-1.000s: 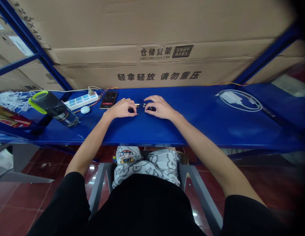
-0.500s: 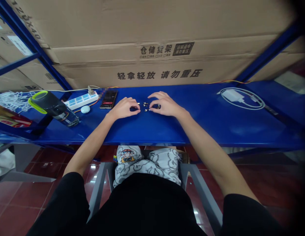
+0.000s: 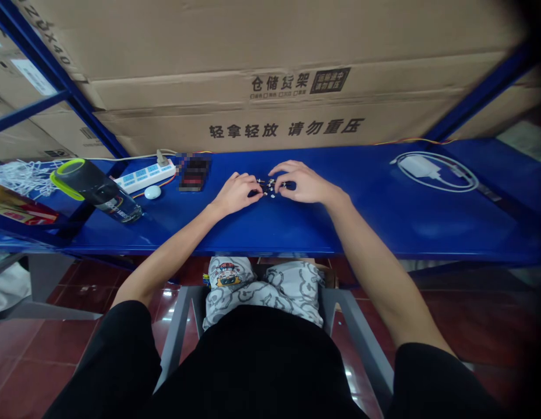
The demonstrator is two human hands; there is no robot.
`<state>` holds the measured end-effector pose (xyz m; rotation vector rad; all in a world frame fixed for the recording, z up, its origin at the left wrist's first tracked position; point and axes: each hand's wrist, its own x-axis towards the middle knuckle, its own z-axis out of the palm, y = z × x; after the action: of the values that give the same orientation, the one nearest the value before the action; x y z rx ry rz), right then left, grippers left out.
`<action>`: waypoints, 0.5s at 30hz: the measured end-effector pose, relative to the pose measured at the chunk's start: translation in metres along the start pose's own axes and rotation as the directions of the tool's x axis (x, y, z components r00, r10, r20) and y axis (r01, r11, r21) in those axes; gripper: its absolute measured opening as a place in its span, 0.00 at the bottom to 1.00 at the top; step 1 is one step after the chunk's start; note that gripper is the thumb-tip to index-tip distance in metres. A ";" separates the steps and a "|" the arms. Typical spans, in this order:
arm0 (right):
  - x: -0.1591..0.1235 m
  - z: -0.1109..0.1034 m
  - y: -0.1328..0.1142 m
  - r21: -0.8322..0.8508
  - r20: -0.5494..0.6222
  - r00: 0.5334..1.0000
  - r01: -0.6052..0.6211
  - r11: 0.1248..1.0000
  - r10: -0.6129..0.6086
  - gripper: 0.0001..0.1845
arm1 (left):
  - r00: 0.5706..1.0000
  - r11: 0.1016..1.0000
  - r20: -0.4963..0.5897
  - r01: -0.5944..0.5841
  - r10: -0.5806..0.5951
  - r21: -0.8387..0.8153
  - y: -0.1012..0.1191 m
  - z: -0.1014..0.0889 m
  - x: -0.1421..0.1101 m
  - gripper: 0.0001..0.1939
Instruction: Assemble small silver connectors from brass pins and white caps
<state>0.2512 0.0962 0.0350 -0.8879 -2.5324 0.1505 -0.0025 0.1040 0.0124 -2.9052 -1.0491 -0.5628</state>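
Observation:
Several tiny black, white and metallic pieces (image 3: 271, 185) lie close together on the blue shelf top (image 3: 261, 230); their kind is too small to make out. From the left, my left hand (image 3: 239, 194) reaches up to them, thumb and forefinger pinched together at the near left of the group. Whatever sits between those fingertips cannot be made out. My right hand (image 3: 306, 183) curves in from the other side, its thumb and fingertips drawn together at the right edge of the pieces. A dark bit shows inside its finger loop, and what it grips is unclear.
Left of my hands are a phone (image 3: 194, 174), a white power strip (image 3: 145, 176), a round white object (image 3: 152, 192) and a leaning bottle (image 3: 104, 195). A charger with coiled cable (image 3: 421, 167) lies right. Large cardboard boxes (image 3: 235, 52) stand behind, between blue posts (image 3: 480, 96).
My left hand has moved right, up to the small pieces. My right hand has shifted slightly right in the picture, as the view has also moved a little. More pieces show between the hands.

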 end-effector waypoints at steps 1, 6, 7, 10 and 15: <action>0.000 0.000 0.000 0.002 0.000 1.000 -0.006 1.000 0.006 0.11 | 1.000 1.000 -0.007 0.005 -0.005 -0.007 0.001 0.000 0.000 0.11; 0.001 0.005 -0.002 -0.008 0.027 1.000 -0.007 1.000 0.007 0.12 | 0.999 1.000 -0.038 0.028 -0.028 -0.003 0.005 0.003 0.005 0.14; 0.002 0.006 -0.002 -0.012 0.030 1.000 -0.004 1.000 0.005 0.12 | 0.999 1.000 -0.039 0.029 -0.029 0.004 0.005 0.004 0.006 0.14; 0.002 0.006 -0.002 -0.019 0.036 0.999 0.005 1.000 -0.004 0.12 | 0.999 1.000 -0.026 0.023 -0.022 0.003 0.006 0.006 0.008 0.13; 0.000 0.001 -0.001 -0.035 0.043 0.999 -0.003 0.999 0.005 0.11 | 1.000 0.999 -0.005 0.018 -0.018 -0.027 0.003 0.001 0.003 0.11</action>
<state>0.2498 0.0951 0.0341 -0.9128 -2.5804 0.1280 0.0019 0.1042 0.0128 -2.9185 -1.0772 -0.5895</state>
